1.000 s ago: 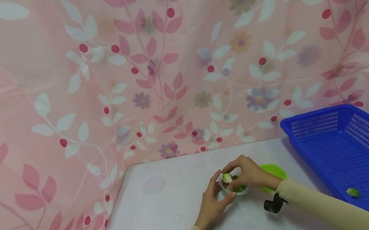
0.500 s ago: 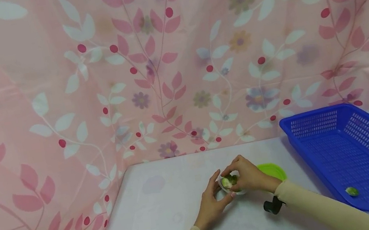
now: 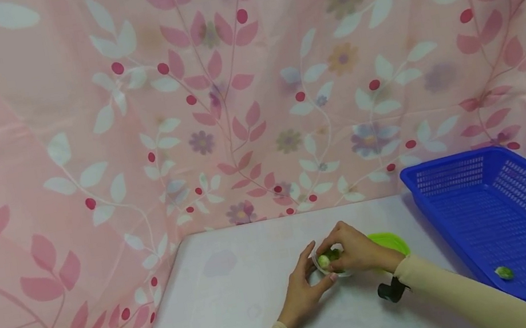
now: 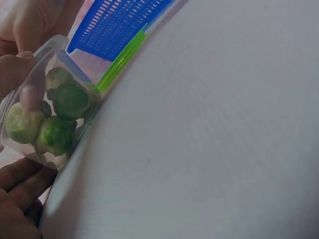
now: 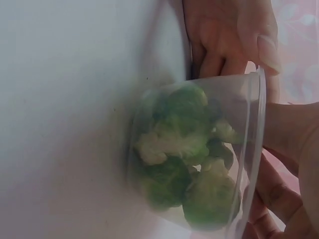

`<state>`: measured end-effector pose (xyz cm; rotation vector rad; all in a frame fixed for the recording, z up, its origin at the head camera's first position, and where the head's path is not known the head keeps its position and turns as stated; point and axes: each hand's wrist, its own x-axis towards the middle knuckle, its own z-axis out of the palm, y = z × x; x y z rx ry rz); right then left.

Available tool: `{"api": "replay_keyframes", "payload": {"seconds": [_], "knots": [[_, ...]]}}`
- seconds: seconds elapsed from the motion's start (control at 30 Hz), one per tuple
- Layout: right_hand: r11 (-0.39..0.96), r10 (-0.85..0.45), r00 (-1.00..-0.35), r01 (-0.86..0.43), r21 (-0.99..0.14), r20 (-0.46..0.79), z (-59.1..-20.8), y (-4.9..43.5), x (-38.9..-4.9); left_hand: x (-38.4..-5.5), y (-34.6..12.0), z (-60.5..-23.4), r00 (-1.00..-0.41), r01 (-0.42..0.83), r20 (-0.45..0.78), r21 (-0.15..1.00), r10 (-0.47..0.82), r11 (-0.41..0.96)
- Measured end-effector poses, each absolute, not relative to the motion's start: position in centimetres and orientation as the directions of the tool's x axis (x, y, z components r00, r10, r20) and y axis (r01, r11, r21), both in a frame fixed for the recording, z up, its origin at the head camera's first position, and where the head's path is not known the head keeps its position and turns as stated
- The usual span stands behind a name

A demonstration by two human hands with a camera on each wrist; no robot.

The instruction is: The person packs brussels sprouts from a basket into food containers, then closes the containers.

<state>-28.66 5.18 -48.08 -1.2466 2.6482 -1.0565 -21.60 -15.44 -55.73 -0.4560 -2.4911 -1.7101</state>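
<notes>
A clear plastic tub (image 4: 82, 119) stands on the white tabletop with several Brussels sprouts (image 4: 56, 135) inside. My left hand (image 3: 302, 295) holds the tub from the left, its thumb and fingers spread round the sides. From the right, my right hand (image 3: 358, 249) reaches over the rim, thumb and fingers down in the tub. Between them it pinches a pale green Brussels sprout (image 3: 323, 261). In the right wrist view the sprouts show blurred through the tub wall (image 5: 234, 99), and the right fingertips are partly hidden.
A bright green lid (image 3: 395, 240) lies just right of the tub, partly behind the right wrist. Farther right stands a large blue plastic basket (image 3: 476, 221) with one Brussels sprout (image 3: 504, 273) near its front corner. A pink floral curtain (image 3: 257, 130) hangs behind the table.
My right hand has lowered the pinched Brussels sprout from about rim height down into the tub. My left hand keeps its hold on the tub.
</notes>
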Motion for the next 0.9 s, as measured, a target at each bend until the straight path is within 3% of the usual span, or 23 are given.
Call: {"api": "replay_keyframes", "payload": {"seconds": [0.47, 0.73, 0.9], "knots": [[0.337, -0.825, -0.523, -0.759, -0.557, 0.213, -45.5, 6.7, -29.4, -21.4, -15.3, -55.1, -0.955, 0.281, 0.223, 0.893, 0.196, 0.351], [0.4, -0.801, -0.566, -0.748, -0.53, 0.195, -45.3, 7.3, -30.2, -21.2, -15.2, -54.8, -0.958, 0.268, 0.21, 0.897, 0.194, 0.352], [0.35, -0.84, -0.508, -0.773, -0.529, 0.187, -45.5, 7.6, -30.5, -21.4, -15.3, -55.0, -0.954, 0.286, 0.228, 0.887, 0.197, 0.361]]}}
